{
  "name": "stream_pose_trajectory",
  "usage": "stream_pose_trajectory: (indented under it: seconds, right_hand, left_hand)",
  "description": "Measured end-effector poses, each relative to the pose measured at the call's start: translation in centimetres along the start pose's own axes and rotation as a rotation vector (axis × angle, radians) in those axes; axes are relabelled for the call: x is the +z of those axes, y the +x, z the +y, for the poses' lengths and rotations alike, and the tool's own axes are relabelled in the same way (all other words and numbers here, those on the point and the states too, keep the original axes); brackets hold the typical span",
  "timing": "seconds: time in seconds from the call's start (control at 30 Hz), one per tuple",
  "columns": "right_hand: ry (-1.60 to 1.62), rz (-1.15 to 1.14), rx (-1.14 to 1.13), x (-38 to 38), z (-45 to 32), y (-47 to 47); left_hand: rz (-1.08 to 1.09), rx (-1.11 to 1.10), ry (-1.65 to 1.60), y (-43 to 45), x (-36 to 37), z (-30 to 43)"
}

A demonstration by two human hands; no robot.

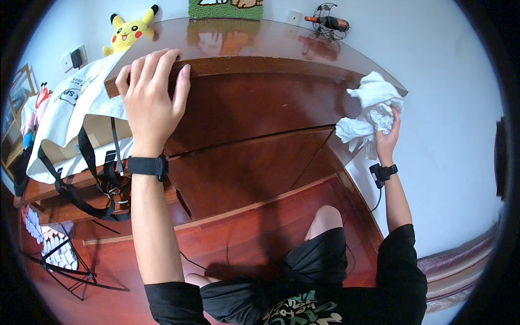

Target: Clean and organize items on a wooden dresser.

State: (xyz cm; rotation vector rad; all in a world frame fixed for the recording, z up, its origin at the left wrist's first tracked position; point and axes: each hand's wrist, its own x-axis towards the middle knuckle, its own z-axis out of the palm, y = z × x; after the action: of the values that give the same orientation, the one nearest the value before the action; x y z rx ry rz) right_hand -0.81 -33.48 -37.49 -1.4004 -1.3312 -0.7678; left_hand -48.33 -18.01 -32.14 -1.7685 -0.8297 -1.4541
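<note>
My left hand (152, 91) rests with bent fingers over the front edge of a dark wooden cabinet top (243, 67), near its left corner. In my right hand (388, 132) is a crumpled white cloth (375, 105), gripped at the right end of the cabinet beside the wall. The cloth touches or overlaps the cabinet's right edge, and it hides part of my fingers. Below the top is the reddish-brown cabinet front (252, 109). Each wrist wears a black band.
A white tote bag (73, 118) with black straps stands left, beside a yellow plush toy (128, 34). On the glossy top are a bottle (331, 23) in a wire holder and a green textured picture (225, 12). A black metal frame (77, 272) stands on the floor.
</note>
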Motion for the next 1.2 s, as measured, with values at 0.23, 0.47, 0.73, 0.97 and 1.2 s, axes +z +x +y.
stream_pose_trajectory:
  seconds: [0.23, 0.47, 0.73, 0.97, 1.2]
  right_hand:
    - [0.361, -0.043, 0.113, 6.0, -0.5, -2.7]
    - [0.348, -0.31, -0.355, 13.7, -17.9, -3.1]
    - [0.413, -0.509, -0.84, 15.0, -19.6, -1.3]
    - [0.002, -0.337, -0.571, 7.2, 2.8, 1.6]
    - [0.207, -0.178, -0.002, 6.8, 8.3, -4.7]
  left_hand:
    - [-0.056, -0.048, -0.022, 0.4, -0.3, 0.6]
    - [-0.213, -0.104, -0.07, 1.2, -1.3, 1.8]
    - [-0.403, -0.158, 0.016, 2.0, -3.1, 2.5]
    - [-0.235, -0.627, -0.608, -4.3, -5.1, 9.2]
    - [-0.202, -1.571, -1.766, -12.8, 0.3, 13.2]
